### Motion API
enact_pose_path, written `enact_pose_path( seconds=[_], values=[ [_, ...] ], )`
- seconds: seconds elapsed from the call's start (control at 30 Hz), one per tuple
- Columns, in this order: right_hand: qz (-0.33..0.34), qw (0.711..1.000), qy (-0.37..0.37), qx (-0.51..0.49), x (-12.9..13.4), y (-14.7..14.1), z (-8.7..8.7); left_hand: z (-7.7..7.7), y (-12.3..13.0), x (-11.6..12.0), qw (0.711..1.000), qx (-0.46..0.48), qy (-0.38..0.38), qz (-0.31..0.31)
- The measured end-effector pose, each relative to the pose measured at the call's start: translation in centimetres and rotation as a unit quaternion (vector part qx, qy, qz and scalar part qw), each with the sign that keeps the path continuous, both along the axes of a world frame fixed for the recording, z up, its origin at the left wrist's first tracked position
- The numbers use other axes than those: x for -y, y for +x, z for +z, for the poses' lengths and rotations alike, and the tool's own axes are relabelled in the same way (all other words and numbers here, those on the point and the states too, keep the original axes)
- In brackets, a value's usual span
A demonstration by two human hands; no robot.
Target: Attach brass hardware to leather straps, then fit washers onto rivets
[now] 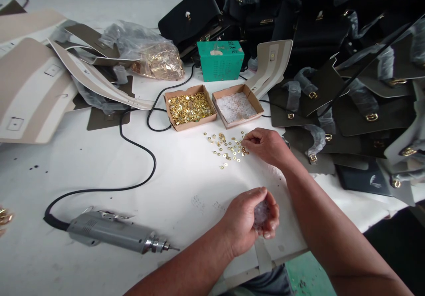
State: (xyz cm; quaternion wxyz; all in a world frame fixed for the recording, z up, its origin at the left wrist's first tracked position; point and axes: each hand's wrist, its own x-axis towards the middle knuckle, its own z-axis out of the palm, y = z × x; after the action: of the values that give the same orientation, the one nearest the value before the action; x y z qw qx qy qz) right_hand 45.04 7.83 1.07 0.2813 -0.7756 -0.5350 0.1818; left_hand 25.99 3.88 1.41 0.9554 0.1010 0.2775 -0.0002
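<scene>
My left hand (247, 216) is cupped near the table's front edge, its fingers curled round a heap of small clear plastic washers (261, 214). Farther out, my right hand (264, 145) has thumb and forefinger together at the edge of a scatter of small gold washers (227, 148) on the white table. Whatever lies in that pinch is too small to make out. Behind the scatter, a cardboard box (193, 127) holds many gold metal pieces. Beside it, another cardboard box (244, 121) contains clear plastic pieces.
A grey electric screwdriver (109, 233) lies at the front left, its black cable (154, 163) looping across the table (83, 163). Behind the boxes stands a green power unit (221, 61). Bag panels (36, 92) pile up left; black bags (189, 19) and dark flaps (358, 105) fill the right.
</scene>
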Motion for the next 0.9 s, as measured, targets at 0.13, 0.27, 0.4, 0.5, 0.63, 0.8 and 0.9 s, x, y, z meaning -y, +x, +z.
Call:
enact_pose_path(
  seconds=[0.13, 0.27, 0.4, 0.5, 0.63, 0.8, 0.9],
  values=[
    [-0.009, 1.000, 0.027, 0.010, -0.08, -0.07, -0.11, -0.12, 0.00, 0.05, 1.000, 0.002, 0.001, -0.001],
    [-0.028, 0.999, 0.038, -0.009, -0.05, -0.03, -0.01, -0.04, 0.02, 0.05, 1.000, 0.004, 0.001, 0.001],
    [-0.016, 0.999, 0.021, -0.047, 0.31, 0.05, 0.35, 0.13, 0.01, 0.02, 1.000, 0.003, 0.002, 0.002],
    [0.031, 0.998, 0.001, -0.062, 0.58, 0.05, 0.56, 0.18, -0.04, -0.01, 1.000, 0.002, 0.002, 0.001],
    [0.063, 0.997, -0.014, -0.049, 0.62, -0.08, 0.64, 0.05, -0.07, 0.05, 1.000, 0.004, 0.003, -0.003],
    [0.076, 0.997, -0.015, 0.001, 0.45, -0.29, 0.53, -0.18, 0.00, 0.15, 1.000, 0.008, 0.005, -0.002],
    [0.078, 0.996, -0.014, 0.033, 0.43, -0.39, 0.49, -0.25, 0.02, 0.16, 1.000, 0.009, 0.006, -0.003]
  ],
)
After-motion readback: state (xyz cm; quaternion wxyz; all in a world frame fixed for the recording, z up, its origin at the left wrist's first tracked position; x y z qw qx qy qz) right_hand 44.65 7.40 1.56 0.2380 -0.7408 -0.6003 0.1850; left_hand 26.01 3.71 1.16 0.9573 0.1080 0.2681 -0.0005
